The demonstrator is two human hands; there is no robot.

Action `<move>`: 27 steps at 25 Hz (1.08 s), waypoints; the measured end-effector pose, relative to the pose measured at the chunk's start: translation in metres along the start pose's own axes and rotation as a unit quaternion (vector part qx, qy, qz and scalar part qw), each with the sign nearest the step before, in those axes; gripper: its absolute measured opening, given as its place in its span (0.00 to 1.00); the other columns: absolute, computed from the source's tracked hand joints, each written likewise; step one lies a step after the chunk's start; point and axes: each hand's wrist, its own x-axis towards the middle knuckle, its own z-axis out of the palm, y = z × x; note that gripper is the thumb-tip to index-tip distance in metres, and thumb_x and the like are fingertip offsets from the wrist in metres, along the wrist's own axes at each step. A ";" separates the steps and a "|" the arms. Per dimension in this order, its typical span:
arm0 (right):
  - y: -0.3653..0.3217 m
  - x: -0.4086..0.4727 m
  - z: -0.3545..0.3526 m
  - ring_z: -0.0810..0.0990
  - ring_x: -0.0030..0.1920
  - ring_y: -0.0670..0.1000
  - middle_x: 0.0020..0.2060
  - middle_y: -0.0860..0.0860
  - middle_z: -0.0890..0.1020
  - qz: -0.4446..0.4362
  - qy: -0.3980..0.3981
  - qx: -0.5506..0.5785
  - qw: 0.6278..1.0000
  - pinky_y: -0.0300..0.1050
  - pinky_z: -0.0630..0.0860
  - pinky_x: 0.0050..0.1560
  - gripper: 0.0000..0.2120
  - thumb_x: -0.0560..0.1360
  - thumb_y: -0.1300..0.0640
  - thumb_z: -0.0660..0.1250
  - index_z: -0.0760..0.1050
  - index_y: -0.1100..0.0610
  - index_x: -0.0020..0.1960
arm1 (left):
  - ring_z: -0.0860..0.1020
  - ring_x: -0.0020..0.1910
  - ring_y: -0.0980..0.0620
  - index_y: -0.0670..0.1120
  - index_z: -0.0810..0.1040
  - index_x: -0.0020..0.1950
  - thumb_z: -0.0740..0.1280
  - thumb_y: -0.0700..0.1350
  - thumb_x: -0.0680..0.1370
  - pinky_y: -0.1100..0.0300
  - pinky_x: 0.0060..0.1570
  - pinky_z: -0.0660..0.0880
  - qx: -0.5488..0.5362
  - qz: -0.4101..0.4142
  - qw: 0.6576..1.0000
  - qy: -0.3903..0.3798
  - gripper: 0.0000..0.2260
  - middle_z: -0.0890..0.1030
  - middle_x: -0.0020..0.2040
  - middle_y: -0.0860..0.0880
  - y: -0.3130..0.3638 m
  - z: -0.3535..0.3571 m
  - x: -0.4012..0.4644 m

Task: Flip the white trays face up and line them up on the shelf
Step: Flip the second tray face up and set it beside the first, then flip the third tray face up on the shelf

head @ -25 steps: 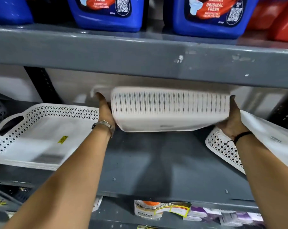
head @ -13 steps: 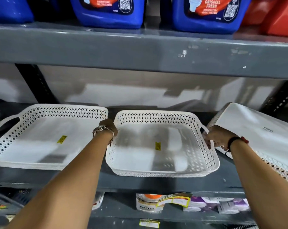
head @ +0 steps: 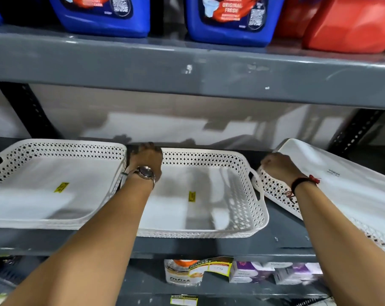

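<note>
Three white lattice-sided trays sit on the grey shelf. The left tray and the middle tray lie face up side by side, each with a yellow sticker inside. The right tray lies face down, tilted, its base upward. My left hand curls over the far left corner of the middle tray, between the two face-up trays. My right hand grips the left rim of the face-down tray, just right of the middle tray's handle.
The upper shelf beam hangs low overhead, carrying blue jugs and red containers. Black perforated uprights stand at the back on both sides. Packaged goods lie on the shelf below.
The middle tray was turned face up and set down beside the left tray. My right hand left its handle and took the face-down tray's rim; my left hand slid toward the back corner.
</note>
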 end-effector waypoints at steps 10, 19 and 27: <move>0.131 -0.043 -0.071 0.71 0.65 0.65 0.62 0.68 0.75 0.173 0.241 0.084 0.951 0.50 0.70 0.60 0.20 0.79 0.57 0.57 0.69 0.68 0.66 | 0.65 0.72 0.39 0.39 0.58 0.74 0.59 0.49 0.79 0.51 0.71 0.64 -0.293 0.143 0.943 -0.071 0.26 0.65 0.73 0.37 0.159 -0.015 0.033; 0.239 -0.038 -0.084 0.69 0.66 0.66 0.65 0.70 0.70 0.291 0.215 0.203 0.910 0.54 0.66 0.65 0.28 0.78 0.48 0.57 0.65 0.72 0.65 | 0.69 0.69 0.38 0.40 0.58 0.74 0.56 0.57 0.78 0.47 0.68 0.68 -0.399 0.114 0.898 -0.143 0.30 0.69 0.71 0.37 0.275 -0.019 0.045; 0.282 -0.004 -0.074 0.73 0.64 0.60 0.66 0.63 0.72 0.313 0.102 0.280 0.902 0.42 0.68 0.52 0.33 0.75 0.42 0.60 0.61 0.66 0.69 | 0.69 0.68 0.39 0.37 0.66 0.71 0.48 0.51 0.82 0.51 0.68 0.64 -0.446 0.053 0.878 -0.168 0.24 0.71 0.69 0.36 0.325 0.005 0.072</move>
